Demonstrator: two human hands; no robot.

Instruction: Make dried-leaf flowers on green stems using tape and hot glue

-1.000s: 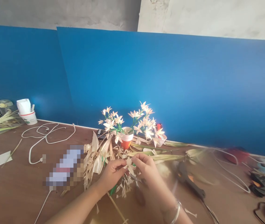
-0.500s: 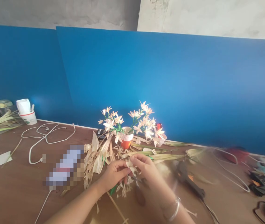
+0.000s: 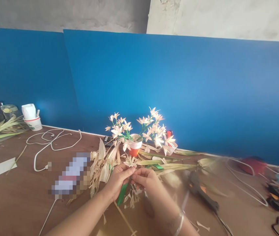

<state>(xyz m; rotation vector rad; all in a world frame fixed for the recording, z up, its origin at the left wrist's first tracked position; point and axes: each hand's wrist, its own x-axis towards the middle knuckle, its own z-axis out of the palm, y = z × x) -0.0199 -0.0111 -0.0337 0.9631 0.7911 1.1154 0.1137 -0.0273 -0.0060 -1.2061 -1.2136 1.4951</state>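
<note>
My left hand is closed in a pinch around the base of a pale flower with pointed petals of dried husk. A green strip hangs down beneath that hand, between it and my other one. Close against the flower's base, my right hand has its thumb and fingers pressed together; what lies between them is hidden. Just behind stands a stack of paper cups holding green-stemmed branches of similar pale flowers.
Dried husks lie around the cups and small scraps under my hands. To the right rests a black glue gun with its cord. Leftward are a blurred-out phone-like item, a white cable and a white cup. A blue panel closes off the back.
The flower now stands upright above my left hand's fingertips. My right hand has moved slightly down, below the petals. More of the green strip shows. The view has shifted slightly.
</note>
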